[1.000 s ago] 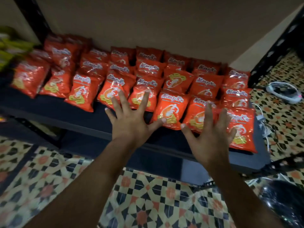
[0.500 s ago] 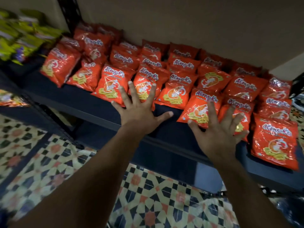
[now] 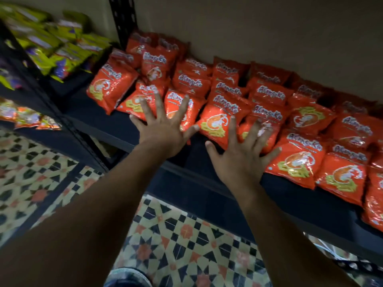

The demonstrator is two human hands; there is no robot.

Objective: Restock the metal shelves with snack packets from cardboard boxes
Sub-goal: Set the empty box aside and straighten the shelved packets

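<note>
Head view: both hands, left (image 3: 163, 131) and right (image 3: 242, 160), fingers spread flat and gripping nothing, have moved forward from above the shelf (image 3: 116, 123) edge onto the front orange packets (image 3: 217, 123), likely pushing rows back.

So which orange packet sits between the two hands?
Find the dark metal shelf filled with orange snack packets. In its front row, one packet lies between the left hand and right hand. Unlike its neighbours, no fingers cover its prawn picture.
</note>
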